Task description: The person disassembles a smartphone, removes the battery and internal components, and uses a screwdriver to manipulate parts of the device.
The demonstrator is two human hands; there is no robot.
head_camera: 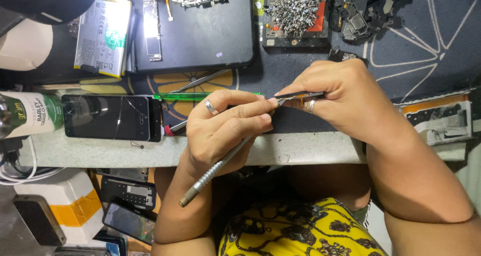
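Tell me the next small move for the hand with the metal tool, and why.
Probably ease the metal tool tip a little further along the edge of the thin dark part. The left hand already aims it there, and the right hand pinches that part edge-up above the mat.

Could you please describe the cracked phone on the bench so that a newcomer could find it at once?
Start at the pale front edge of the bench, left of the left hand. The black phone lies flat there, beside a white canister. Unlike the other phones below the bench, its dark screen is cracked.
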